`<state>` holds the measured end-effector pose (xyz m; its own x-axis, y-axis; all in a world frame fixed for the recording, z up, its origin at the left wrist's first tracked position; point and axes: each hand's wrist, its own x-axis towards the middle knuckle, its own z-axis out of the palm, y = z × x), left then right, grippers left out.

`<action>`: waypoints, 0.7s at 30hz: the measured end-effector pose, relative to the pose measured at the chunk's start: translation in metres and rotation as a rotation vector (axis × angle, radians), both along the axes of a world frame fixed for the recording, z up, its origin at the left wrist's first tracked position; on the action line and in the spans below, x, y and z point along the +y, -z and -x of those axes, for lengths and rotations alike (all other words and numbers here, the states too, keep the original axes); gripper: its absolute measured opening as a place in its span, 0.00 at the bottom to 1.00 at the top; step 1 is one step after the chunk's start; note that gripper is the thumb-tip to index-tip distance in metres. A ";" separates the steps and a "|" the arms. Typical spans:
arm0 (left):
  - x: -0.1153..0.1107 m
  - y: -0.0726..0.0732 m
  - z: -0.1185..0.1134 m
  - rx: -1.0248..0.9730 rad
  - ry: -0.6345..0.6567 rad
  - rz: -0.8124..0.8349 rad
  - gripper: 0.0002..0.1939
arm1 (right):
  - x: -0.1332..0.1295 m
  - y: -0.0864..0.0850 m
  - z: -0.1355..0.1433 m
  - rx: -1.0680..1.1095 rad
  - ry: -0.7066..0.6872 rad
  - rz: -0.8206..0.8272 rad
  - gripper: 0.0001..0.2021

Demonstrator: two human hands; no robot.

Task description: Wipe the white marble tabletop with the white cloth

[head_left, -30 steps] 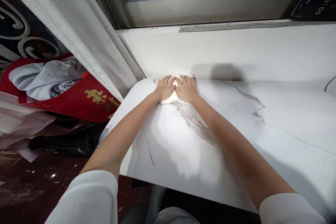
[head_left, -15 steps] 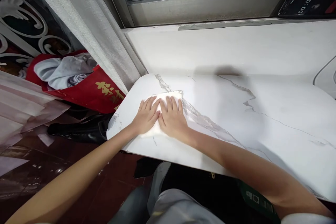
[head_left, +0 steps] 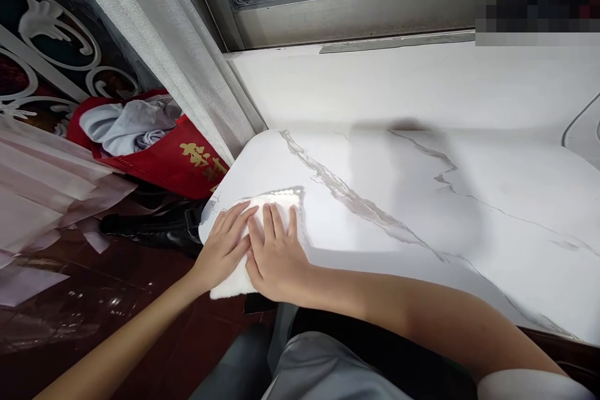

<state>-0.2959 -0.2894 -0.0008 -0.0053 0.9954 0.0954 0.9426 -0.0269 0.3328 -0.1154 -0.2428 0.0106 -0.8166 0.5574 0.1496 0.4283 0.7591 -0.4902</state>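
A folded white cloth (head_left: 237,282) lies at the left front of a white marble-patterned tabletop (head_left: 328,225). Its near corner hangs past the front edge. My left hand (head_left: 221,256) rests on the cloth's left side, fingers stretched out and angled forward. Beside it, my right hand (head_left: 279,259) lies flat over the middle and right of the cloth, fingers slightly spread. The two hands touch or nearly touch at the thumb and fingers. Both palms hide part of the cloth.
Behind the tabletop is a white ledge (head_left: 375,87) below a metal-framed window (head_left: 356,15). A grey-white curtain (head_left: 178,44) hangs at the left. Past the rounded left end are a red bag (head_left: 173,165) with pale clothes (head_left: 131,125) and a black leather item (head_left: 154,231).
Both hands and the cloth have slid toward me and somewhat left, from the middle of the table's left end to its front edge. The camera view has shifted slightly.
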 end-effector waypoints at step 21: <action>0.228 0.000 0.043 0.071 0.004 0.004 0.27 | 0.193 0.013 0.065 -0.031 0.337 -0.121 0.27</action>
